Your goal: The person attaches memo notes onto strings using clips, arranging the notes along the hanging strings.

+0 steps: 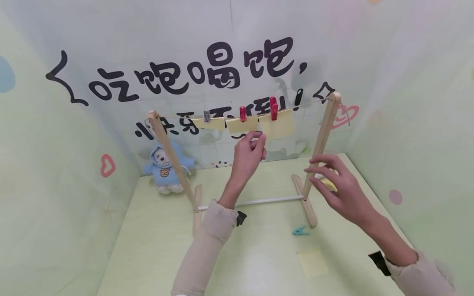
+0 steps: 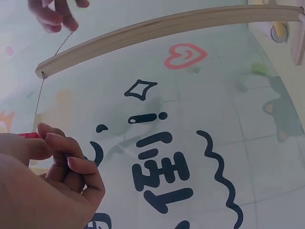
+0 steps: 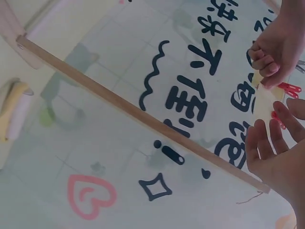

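Three pale yellow paper notes hang from a string between two wooden posts. A grey clothespin holds the left note, and red clothespins hold the middle note and the right note. My left hand is raised with curled fingers, and its thumb and forefinger pinch the right note's lower left corner. Beside the right post hovers my right hand, fingers spread and slightly bent, holding nothing. In the right wrist view both hands come near the yellow paper.
On the table lie a teal clothespin and a yellow note, at the front right. A white rod joins the rack's wooden feet. A plush toy in blue sits behind the left post. A yellow object is partly hidden behind my right hand.
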A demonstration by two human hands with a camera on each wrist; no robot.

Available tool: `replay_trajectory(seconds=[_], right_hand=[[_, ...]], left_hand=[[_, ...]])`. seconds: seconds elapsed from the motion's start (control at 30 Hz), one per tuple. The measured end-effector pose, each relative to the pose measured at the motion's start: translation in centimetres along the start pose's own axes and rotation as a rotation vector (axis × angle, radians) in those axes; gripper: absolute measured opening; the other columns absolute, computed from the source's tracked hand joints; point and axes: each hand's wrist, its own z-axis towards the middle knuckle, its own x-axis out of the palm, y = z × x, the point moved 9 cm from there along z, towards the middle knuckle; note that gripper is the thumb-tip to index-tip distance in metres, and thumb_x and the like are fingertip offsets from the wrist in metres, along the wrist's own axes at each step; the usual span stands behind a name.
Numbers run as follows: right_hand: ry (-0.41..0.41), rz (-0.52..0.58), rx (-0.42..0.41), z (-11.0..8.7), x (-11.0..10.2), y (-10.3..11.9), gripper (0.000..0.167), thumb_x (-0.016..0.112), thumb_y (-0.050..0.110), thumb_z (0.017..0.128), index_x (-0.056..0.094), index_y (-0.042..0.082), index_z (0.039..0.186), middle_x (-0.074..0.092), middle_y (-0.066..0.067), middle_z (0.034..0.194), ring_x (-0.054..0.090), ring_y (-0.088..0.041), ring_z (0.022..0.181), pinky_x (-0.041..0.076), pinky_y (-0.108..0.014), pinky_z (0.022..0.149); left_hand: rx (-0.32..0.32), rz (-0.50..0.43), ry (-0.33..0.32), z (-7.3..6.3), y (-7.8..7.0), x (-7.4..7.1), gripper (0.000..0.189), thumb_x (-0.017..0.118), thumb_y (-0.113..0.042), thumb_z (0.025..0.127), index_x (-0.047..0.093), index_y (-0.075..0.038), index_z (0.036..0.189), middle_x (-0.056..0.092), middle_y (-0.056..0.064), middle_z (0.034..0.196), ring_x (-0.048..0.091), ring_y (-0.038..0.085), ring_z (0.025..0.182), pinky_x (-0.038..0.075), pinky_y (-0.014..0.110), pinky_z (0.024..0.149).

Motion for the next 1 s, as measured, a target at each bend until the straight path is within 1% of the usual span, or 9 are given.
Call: replay_trajectory(seconds=[0.17, 0.3, 0.43, 0.47, 0.57, 0.63, 0.7, 0.8, 1.0], right_hand=[[0.024, 0.002, 0.050, -3.6, 0.5, -0.9, 0.053, 0.054, 0.048, 0.114, 0.079, 0.001, 0.114, 0.065, -0.021, 0.126, 0.064, -0.007, 0.108, 0.047, -0.012, 0.080], [0.061, 0.013, 0.114, -6.2, 1.0, -1.8, 0.049, 0.054, 0.045, 0.115, 0.078, 0.001, 0.115, 0.064, -0.019, 0.126, 0.063, -0.004, 0.112, 0.044, -0.011, 0.091], [0.103, 0.018, 0.164, -8.1, 1.7, -2.3, 0.012, 0.071, 0.011, 0.108, 0.076, 0.002, 0.114, 0.063, -0.018, 0.126, 0.062, -0.004, 0.116, 0.041, -0.007, 0.099], [0.110, 0.016, 0.169, -8.5, 1.9, -2.3, 0.013, 0.075, -0.001, 0.101, 0.076, 0.002, 0.114, 0.063, -0.017, 0.126, 0.062, -0.005, 0.117, 0.041, -0.007, 0.100], [0.126, 0.009, 0.181, -9.5, 2.6, -2.4, 0.044, 0.080, -0.023, 0.079, 0.076, 0.004, 0.113, 0.064, -0.015, 0.125, 0.061, -0.006, 0.117, 0.040, -0.006, 0.101], [0.127, 0.008, 0.177, -10.0, 3.1, -2.5, 0.046, 0.080, -0.024, 0.077, 0.076, 0.004, 0.114, 0.064, -0.014, 0.124, 0.061, -0.009, 0.118, 0.040, -0.006, 0.103], [0.128, 0.003, 0.176, -10.7, 3.7, -2.8, 0.045, 0.080, -0.023, 0.078, 0.076, 0.004, 0.114, 0.065, -0.015, 0.124, 0.060, -0.014, 0.118, 0.041, -0.006, 0.104], [0.167, -0.055, 0.186, -11.8, 5.1, -3.5, 0.043, 0.084, -0.019, 0.078, 0.076, 0.005, 0.113, 0.065, -0.014, 0.123, 0.062, -0.022, 0.113, 0.047, -0.010, 0.099], [0.464, -0.145, 0.357, -16.2, 9.7, -6.2, 0.037, 0.089, 0.001, 0.087, 0.073, 0.004, 0.120, 0.061, -0.014, 0.127, 0.071, -0.025, 0.093, 0.057, -0.027, 0.069]], left_hand=[[-0.033, -0.015, 0.072, -1.3, 2.2, 1.2, 0.025, 0.059, -0.017, 0.115, 0.072, 0.000, 0.128, 0.063, 0.000, 0.071, 0.053, 0.010, 0.062, 0.036, 0.021, 0.054], [-0.084, 0.040, 0.185, -4.2, 6.0, 4.1, 0.021, 0.060, -0.013, 0.113, 0.073, -0.001, 0.126, 0.072, 0.008, 0.088, 0.060, 0.009, 0.070, 0.048, 0.019, 0.060], [-0.160, 0.198, 0.314, -10.1, 11.9, 8.6, 0.019, 0.066, -0.014, 0.110, 0.074, -0.004, 0.123, 0.074, 0.005, 0.101, 0.062, 0.005, 0.077, 0.054, 0.022, 0.066], [-0.181, 0.249, 0.342, -12.0, 13.5, 9.8, 0.019, 0.068, -0.015, 0.108, 0.075, -0.005, 0.123, 0.073, 0.002, 0.102, 0.061, 0.004, 0.078, 0.054, 0.022, 0.067], [-0.217, 0.431, 0.417, -17.2, 17.4, 13.1, 0.022, 0.074, -0.021, 0.104, 0.074, -0.010, 0.123, 0.069, -0.003, 0.101, 0.060, 0.003, 0.081, 0.054, 0.025, 0.068], [-0.223, 0.537, 0.454, -20.1, 19.1, 14.7, 0.028, 0.079, -0.025, 0.101, 0.073, -0.011, 0.125, 0.065, -0.004, 0.102, 0.058, 0.003, 0.085, 0.052, 0.024, 0.068], [-0.188, 0.631, 0.469, -22.1, 19.7, 15.9, 0.036, 0.082, -0.032, 0.100, 0.071, -0.013, 0.128, 0.062, -0.004, 0.105, 0.056, 0.004, 0.089, 0.051, 0.022, 0.070], [-0.119, 0.734, 0.439, -23.6, 19.7, 16.3, 0.048, 0.086, -0.043, 0.096, 0.069, -0.015, 0.131, 0.058, -0.005, 0.110, 0.050, 0.005, 0.094, 0.046, 0.017, 0.075], [-0.014, 0.808, 0.354, -24.7, 19.9, 16.5, 0.055, 0.095, -0.052, 0.083, 0.067, -0.021, 0.118, 0.049, -0.008, 0.108, 0.039, 0.003, 0.091, 0.037, 0.015, 0.073]])
